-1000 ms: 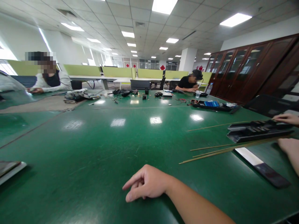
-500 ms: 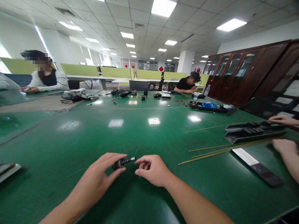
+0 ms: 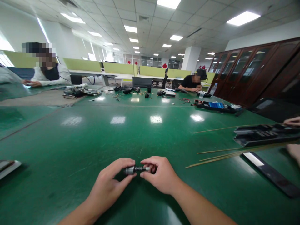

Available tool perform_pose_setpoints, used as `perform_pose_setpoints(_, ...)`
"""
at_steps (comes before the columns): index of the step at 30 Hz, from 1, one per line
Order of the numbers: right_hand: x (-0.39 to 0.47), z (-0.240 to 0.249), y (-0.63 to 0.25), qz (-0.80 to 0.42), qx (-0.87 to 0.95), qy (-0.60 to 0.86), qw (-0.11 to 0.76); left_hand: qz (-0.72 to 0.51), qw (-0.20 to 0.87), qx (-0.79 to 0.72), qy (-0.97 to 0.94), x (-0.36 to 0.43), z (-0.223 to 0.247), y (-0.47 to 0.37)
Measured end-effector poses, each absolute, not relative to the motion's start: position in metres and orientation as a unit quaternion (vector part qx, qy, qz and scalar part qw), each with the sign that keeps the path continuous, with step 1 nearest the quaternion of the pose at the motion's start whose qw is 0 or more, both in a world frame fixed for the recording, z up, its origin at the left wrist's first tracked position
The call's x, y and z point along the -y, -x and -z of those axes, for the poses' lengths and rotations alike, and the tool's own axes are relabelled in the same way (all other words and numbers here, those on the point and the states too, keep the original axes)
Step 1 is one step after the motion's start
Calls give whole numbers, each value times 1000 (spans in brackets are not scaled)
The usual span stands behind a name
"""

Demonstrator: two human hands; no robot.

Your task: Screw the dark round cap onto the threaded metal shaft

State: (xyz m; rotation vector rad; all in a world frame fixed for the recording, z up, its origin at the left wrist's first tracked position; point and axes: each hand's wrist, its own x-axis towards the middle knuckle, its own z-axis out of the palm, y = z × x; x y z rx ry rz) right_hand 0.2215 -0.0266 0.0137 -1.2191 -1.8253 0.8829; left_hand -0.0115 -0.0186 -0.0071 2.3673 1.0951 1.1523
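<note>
My left hand point(image 3: 110, 181) grips a small stepped shaft with a thick metal barrel point(image 3: 130, 170) between thumb and fingers. The part lies level, its ribbed thin end pointing right. Curled around that end, the fingers of my right hand point(image 3: 161, 175) have the pale tip between thumb and forefinger. Something dark shows inside the right hand's curl, too small to name. Whether the right fingertips press on the shaft is hard to see. Both hands are low over the green tabletop point(image 3: 105, 140).
Thin brass-coloured rods point(image 3: 215, 156) lie to the right, by black channel-shaped parts point(image 3: 262, 136) and a flat black bar point(image 3: 272, 175). Another person's hand point(image 3: 294, 151) is at the right edge. A black tray point(image 3: 211, 106) and loose parts lie farther back, where two people sit.
My left hand has moved right with the shaft, bringing its thin end between my right fingers. The view has turned slightly left.
</note>
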Motion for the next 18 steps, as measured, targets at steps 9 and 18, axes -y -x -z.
perform_pose_setpoints(9,31,-19,-220,-325,736,463,372,-408,148,-373,-820,23,4,6)
perform_pose_setpoints(18,34,-24,-217,-319,734,452,394,-401,145,-384,-819,25,4,5)
